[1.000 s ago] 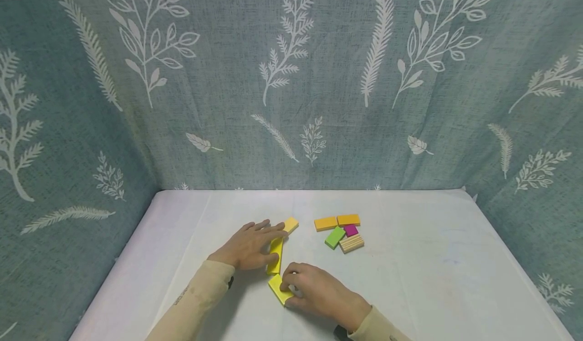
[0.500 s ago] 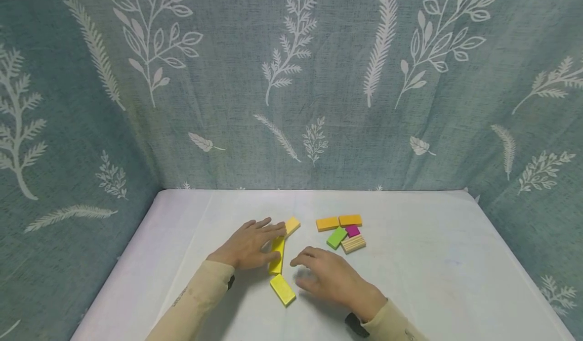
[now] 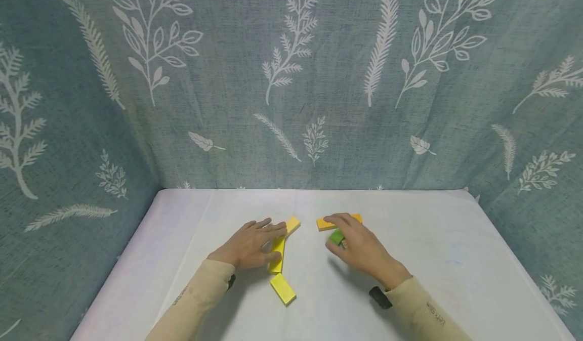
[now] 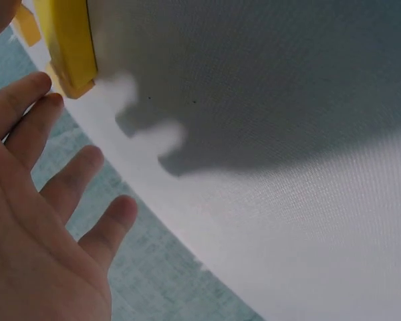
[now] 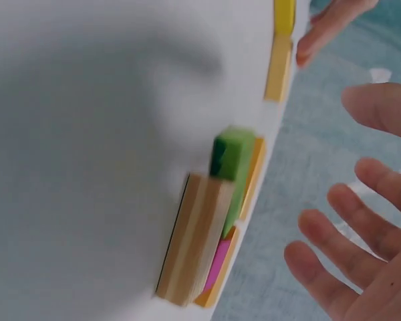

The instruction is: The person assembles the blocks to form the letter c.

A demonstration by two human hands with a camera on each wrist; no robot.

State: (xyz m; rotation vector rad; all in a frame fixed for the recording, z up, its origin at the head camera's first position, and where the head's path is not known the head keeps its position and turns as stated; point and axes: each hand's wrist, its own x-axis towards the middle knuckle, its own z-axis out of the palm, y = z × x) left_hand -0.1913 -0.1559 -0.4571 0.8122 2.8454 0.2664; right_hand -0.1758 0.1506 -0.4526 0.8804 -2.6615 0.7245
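Note:
My left hand lies with spread fingers over a long yellow block, its thumb across the block in the head view. A pale yellow block touches or nearly touches the far end, by the fingertips. At the near end sits a bright yellow block, slanted. Fingers spread, my right hand hovers above a cluster: a green block, a striped wooden block, a magenta block and two orange blocks. The right wrist view shows a gap between fingers and blocks. The hand covers part of the cluster.
All the blocks lie on a white-covered table. Teal curtains with white leaf prints stand behind it and at both sides. A dark wrist device shows at the right cuff.
My right hand has let go of the slanted yellow block and moved right and away from me, over the coloured cluster. The left hand has stayed in place.

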